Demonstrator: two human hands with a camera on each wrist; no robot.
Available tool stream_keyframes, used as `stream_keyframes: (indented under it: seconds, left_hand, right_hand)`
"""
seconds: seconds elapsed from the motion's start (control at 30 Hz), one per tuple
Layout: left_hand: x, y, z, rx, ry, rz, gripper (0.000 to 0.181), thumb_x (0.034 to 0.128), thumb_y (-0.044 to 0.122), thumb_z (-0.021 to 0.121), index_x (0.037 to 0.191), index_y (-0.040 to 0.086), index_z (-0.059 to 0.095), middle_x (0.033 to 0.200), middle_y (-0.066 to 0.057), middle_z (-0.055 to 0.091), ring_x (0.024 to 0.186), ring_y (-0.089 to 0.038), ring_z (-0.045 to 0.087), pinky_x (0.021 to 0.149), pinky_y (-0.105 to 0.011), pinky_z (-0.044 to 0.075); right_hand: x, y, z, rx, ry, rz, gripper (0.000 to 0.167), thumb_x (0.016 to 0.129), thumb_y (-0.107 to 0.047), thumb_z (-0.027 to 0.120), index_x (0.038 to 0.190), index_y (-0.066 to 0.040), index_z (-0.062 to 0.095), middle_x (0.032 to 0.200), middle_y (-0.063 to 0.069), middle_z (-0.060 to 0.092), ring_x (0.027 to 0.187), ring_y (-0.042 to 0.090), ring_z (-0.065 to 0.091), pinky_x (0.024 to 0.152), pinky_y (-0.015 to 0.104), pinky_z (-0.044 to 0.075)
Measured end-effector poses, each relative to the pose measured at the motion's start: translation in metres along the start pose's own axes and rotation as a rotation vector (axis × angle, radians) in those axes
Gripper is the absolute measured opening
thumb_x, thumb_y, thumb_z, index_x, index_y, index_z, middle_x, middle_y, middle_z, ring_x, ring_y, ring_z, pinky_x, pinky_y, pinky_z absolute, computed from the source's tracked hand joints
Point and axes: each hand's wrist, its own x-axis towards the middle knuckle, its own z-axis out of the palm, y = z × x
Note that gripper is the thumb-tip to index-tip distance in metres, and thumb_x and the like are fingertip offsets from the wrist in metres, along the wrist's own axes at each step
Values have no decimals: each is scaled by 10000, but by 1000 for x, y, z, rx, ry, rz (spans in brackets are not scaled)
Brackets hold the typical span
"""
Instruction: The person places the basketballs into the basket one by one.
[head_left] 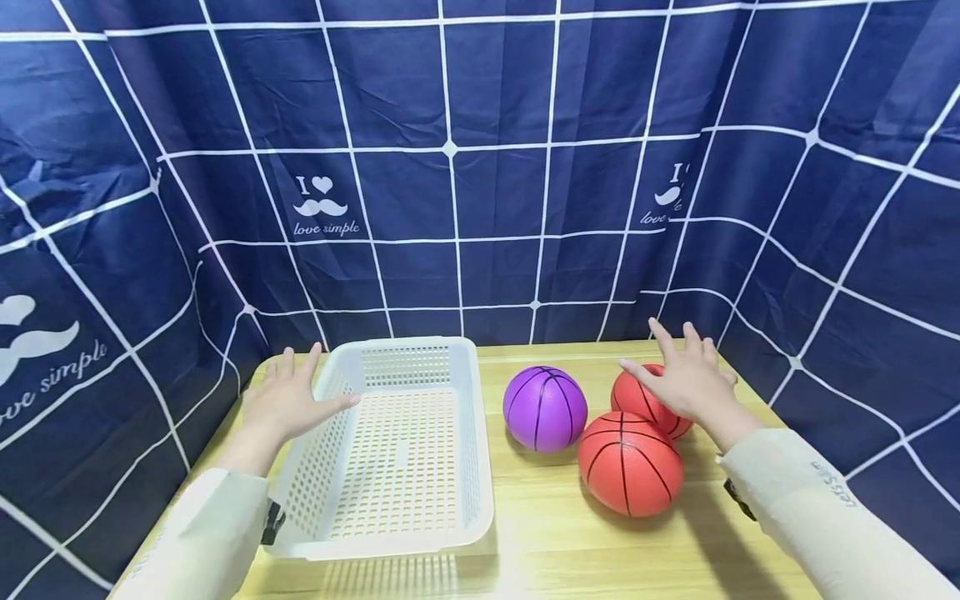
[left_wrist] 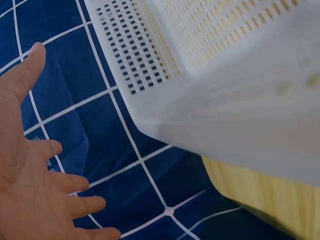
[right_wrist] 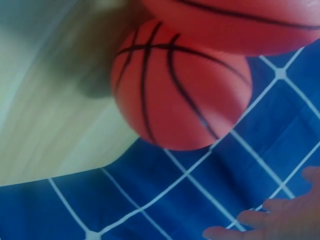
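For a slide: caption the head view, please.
Open left hand by white perforated basket, open right hand near two red basketballs, purple basketball between.

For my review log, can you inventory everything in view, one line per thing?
table: 1, pale wood-look, under everything
cloth backdrop: at least 1 piece, navy with white grid, behind and at both sides
moustache prints: 3 in the head view, white, on the cloth
basket: 1, white, left part of table
red balls: 2, red with black lines, right part of table, one partly behind the other
purple ball: 1, purple with black lines, between basket and red balls
sleeves: 2, pale, one per arm
black bands: 2, black, at the cuffs
left hand: 1, bare, by basket's left side
right hand: 1, bare, near farther red ball
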Motion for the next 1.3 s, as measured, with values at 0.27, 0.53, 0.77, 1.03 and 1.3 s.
stream_keyframes:
  seconds: [0.27,0.53,0.77,1.03,1.3]
  left_hand:
    - [-6,-23,4,-121,-47,12,1147,754,694,616,1503,-16,115,1451,-404,124,1308,-562,164,941,-751,208]
    - [-8,-43,8,-252,-51,65,1123,774,502,734,1458,-130,107,1428,-409,194,1284,-558,229,1015,-648,244]
    - [-11,-57,14,-300,-121,56,1090,784,452,747,1442,-151,122,1368,-444,266,1220,-576,329,963,-643,328]
    - [-13,-71,23,-479,-196,76,935,822,296,753,1417,-167,201,1305,-439,373,1100,-529,503,880,-550,464]
    - [-16,-79,34,-674,-227,56,746,840,159,736,1377,-158,327,1207,-345,536,1038,-408,586,771,-471,535]
  right_hand:
    - [-1,24,5,11,-21,37,977,851,-753,369,1536,-150,21,1453,411,-17,1234,686,47,775,858,175]
    - [-3,46,13,59,-46,40,996,869,-704,423,1525,-94,-11,1422,453,-22,1194,723,69,778,850,183]
    - [-4,58,24,98,-74,20,1010,882,-657,466,1507,-28,-17,1376,500,46,1167,732,128,834,815,215]
    - [-2,63,33,168,-77,17,1053,863,-626,539,1486,50,26,1346,495,144,1208,638,194,881,764,273]
    - [-4,66,41,254,-69,24,1060,818,-555,657,1470,74,108,1304,462,268,1178,607,255,864,735,338]
